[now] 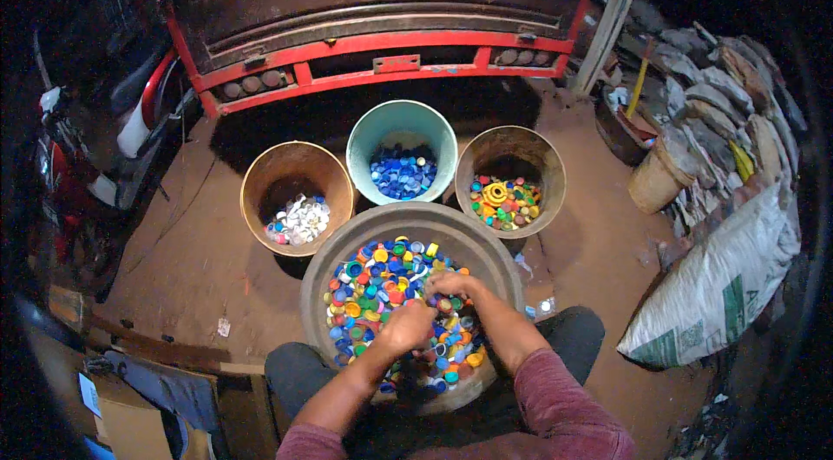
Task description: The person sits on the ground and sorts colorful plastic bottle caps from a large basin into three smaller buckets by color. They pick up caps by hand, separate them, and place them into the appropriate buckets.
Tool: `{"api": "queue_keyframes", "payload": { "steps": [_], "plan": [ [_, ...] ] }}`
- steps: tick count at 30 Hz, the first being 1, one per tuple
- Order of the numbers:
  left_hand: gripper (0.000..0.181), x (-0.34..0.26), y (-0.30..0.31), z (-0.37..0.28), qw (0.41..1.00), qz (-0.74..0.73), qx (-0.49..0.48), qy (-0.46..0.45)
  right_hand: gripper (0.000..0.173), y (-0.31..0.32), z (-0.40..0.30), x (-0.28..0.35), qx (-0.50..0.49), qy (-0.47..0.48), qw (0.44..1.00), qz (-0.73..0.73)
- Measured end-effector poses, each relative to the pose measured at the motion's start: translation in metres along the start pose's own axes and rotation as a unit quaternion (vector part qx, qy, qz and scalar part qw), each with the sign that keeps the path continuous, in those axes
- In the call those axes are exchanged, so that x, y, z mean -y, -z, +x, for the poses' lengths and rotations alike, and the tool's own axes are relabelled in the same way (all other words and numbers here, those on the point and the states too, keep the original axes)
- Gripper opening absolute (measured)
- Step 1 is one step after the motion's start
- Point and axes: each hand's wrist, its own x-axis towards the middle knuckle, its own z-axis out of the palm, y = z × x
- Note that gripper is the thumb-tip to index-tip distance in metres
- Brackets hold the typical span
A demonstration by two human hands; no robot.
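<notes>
A wide, round grey basin (pixel 314 294) full of mixed-colour plastic bottle caps (pixel 390 265) stands between my bent legs. My left hand (pixel 410 326) is over the middle of the caps, its fingers curled down and mostly hidden. Just beyond it and to the right, my right hand (pixel 449 284) reaches into the caps with bent fingers. Whether either hand grips a cap is not visible. Three buckets stand behind the basin: an orange-brown bucket (pixel 260 164) with mostly white and clear caps, a pale green bucket (pixel 444 134) with blue caps, and a greyish-brown bucket (pixel 556 167) with yellow, red and green caps.
A red-framed truck rear (pixel 397 63) stands beyond the buckets. To the left is a motorcycle (pixel 71 173); cardboard (pixel 133 424) lies nearer. On the right are a white woven sack (pixel 709 284), a dirty tan bucket (pixel 660 177) and a heap of sacks (pixel 716 95).
</notes>
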Motion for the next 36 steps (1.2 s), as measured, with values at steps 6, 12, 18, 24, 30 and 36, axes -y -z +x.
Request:
{"api": "queue_keyframes", "payload": {
  "steps": [6,12,18,24,30,36],
  "plan": [
    [0.034,-0.005,-0.001,0.005,0.998,-0.061,-0.011,0.016,0.022,0.066,-0.057,0.107,-0.074,-0.121,0.95,0.278],
    [0.074,-0.003,0.009,-0.001,0.991,-0.109,-0.062,0.04,0.041,0.1,-0.101,0.197,-0.075,-0.149,0.89,0.424],
    [0.075,-0.012,0.04,-0.007,0.919,-0.338,-0.204,-0.02,0.041,0.088,-0.114,0.2,-0.081,-0.064,0.857,0.505],
    [0.053,-0.025,0.045,-0.005,0.869,-0.389,-0.306,0.01,0.036,0.078,-0.107,0.215,-0.137,-0.074,0.893,0.423],
    [0.026,-0.02,0.043,0.003,0.717,-0.656,-0.236,-0.004,0.028,0.081,-0.097,0.19,-0.15,0.012,0.939,0.309],
    [0.03,-0.015,0.039,0.008,0.562,-0.818,-0.122,-0.014,0.022,0.078,-0.107,0.204,-0.112,0.015,0.825,0.553]
  ]
}}
